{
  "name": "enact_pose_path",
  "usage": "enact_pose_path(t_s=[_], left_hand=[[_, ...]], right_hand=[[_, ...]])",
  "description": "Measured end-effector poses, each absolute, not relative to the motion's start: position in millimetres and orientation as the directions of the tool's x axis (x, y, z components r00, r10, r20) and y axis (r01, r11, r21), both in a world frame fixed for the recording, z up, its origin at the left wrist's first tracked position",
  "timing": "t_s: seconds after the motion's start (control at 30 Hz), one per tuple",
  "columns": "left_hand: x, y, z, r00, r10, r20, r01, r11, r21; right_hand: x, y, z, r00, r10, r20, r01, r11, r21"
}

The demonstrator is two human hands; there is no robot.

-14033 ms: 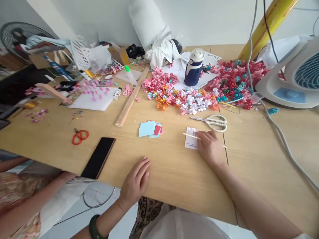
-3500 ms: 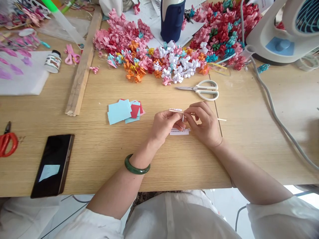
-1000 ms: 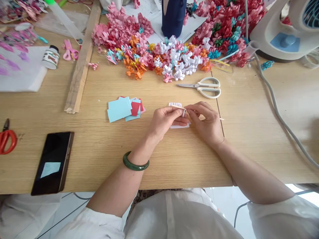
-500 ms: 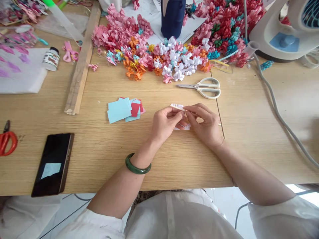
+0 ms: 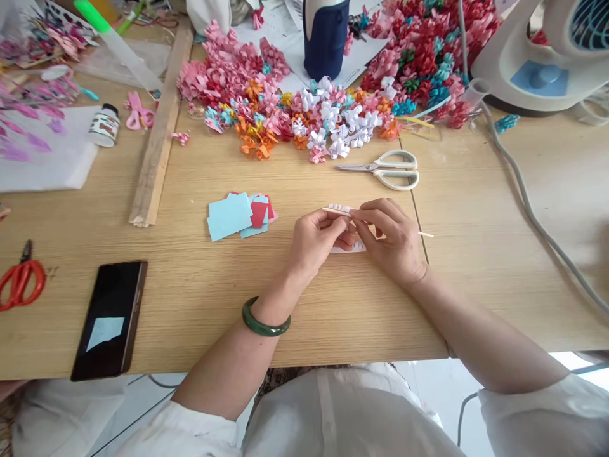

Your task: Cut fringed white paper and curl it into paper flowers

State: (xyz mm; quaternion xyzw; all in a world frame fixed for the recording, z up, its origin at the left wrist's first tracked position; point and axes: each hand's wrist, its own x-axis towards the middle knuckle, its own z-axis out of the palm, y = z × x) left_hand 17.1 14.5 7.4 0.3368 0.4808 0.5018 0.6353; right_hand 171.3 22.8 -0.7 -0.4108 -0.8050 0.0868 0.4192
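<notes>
My left hand [image 5: 314, 244] and my right hand [image 5: 396, 244] meet over the table, fingertips close together. Both are closed in a pinch on a thin pale stick [image 5: 335, 211], whose other end juts out past the right hand. A white paper strip with a fringed edge [image 5: 339, 207] shows just behind the stick at my fingertips. More fringed white paper [image 5: 351, 248] lies below the fingers, partly hidden by them. Left of my hands is a small pile of light blue, red and pink paper cards [image 5: 230, 216]. White-handled scissors [image 5: 396, 170] lie beyond my right hand.
Many small curled paper flowers [image 5: 285, 114] are heaped at the back, around a dark blue bottle [image 5: 326, 41]. A white fan [image 5: 528, 70] stands back right, its grey cable [image 5: 523, 190] crossing the table. On the left are a wooden bar [image 5: 159, 139], a phone [image 5: 110, 320] and red-handled scissors [image 5: 23, 279].
The stick has shifted in my fingers, and more of its far end now sticks out to the right of my right hand. The view has moved slightly.
</notes>
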Motion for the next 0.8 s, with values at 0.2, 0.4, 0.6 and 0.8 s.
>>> enact_pose_path(t_s=[0.2,0.4,0.6,0.8], left_hand=[[12.9,15.1,6.1,0.093,0.963,-0.252,-0.328,0.268,0.906],[8.2,18.1,3.1,0.078,0.975,-0.209,-0.281,0.223,0.934],[2.7,21.7,6.6,0.132,0.965,-0.225,-0.31,0.256,0.916],[1.1,21.9,6.6,0.181,0.941,-0.287,-0.386,0.336,0.859]], right_hand=[[170.5,22.6,2.6,-0.319,0.739,0.593,0.603,0.641,-0.475],[169.9,24.3,-3.8,-0.273,0.757,0.594,0.57,0.625,-0.534],[172.9,26.6,0.5,-0.27,0.787,0.555,0.626,0.581,-0.52],[174.3,28.7,7.7,-0.314,0.787,0.53,0.618,0.594,-0.515]])
